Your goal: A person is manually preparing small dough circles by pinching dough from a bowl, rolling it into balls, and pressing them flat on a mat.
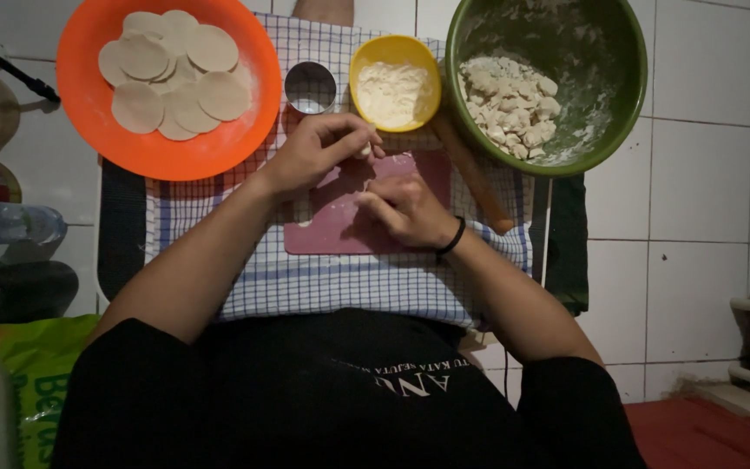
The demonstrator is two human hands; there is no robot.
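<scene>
head: hands (366,178) mid-board (323,236), bowls crowding

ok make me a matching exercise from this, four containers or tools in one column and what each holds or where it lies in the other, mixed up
Things:
1. orange plate
2. yellow bowl
3. green bowl
4. rolling pin

Contents or place:
a. small lumps of dough
b. flat round dough discs
c. lies on the checked cloth, right of the pink board
d. white flour

Pairs: 1-b, 2-d, 3-a, 4-c
</scene>
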